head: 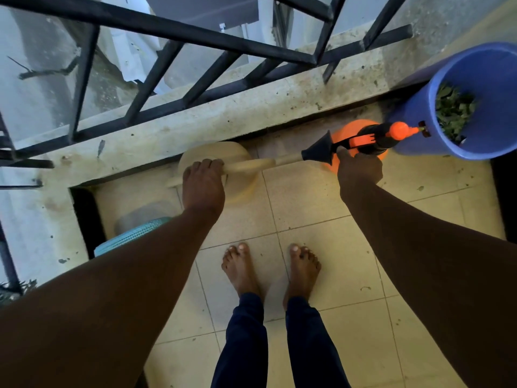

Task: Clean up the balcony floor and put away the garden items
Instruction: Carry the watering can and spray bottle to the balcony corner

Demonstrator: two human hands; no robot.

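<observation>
A beige watering can (240, 180) stands on the tiled floor against the low concrete wall, its spout ending in a black rose (319, 151) that points right. My left hand (203, 186) grips the can's handle from above. To the right stands an orange pressure sprayer (363, 130) with a black and orange pump head (383, 135). My right hand (359, 169) holds the sprayer by its handle. The fingers of that hand are hidden behind the hand's back.
A blue bucket (481, 147) with green plant cuttings stands at the right wall. A teal woven basket (131, 236) sits at the left under my forearm. Black metal railing (195, 37) tops the concrete ledge (195, 121). My bare feet (271, 270) stand on the cream tiles, which carry small bits of debris.
</observation>
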